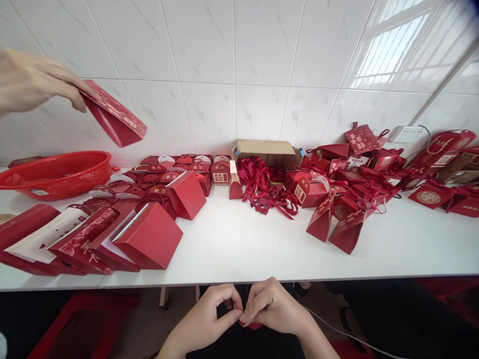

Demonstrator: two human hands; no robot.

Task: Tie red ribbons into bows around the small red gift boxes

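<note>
Low in front of the table edge, my left hand (212, 316) and my right hand (275, 308) meet at their fingertips. Both pinch a small dark-red piece (254, 326), mostly covered by the fingers; it may be ribbon or card, I cannot tell which. Beyond them on the white table (239, 249) lies a heap of red ribbons (262, 182) before an open cardboard box (265, 147). Red gift boxes with ribbon ties (346, 224) stand right of the heap.
Another person's hand (41, 82) holds a red folded box (114, 112) above a red plastic basket (63, 174). Red cartons (149, 239) line the left front. A power strip (409, 133) sits by the tiled wall (209, 109). A red stool (82, 319) stands below.
</note>
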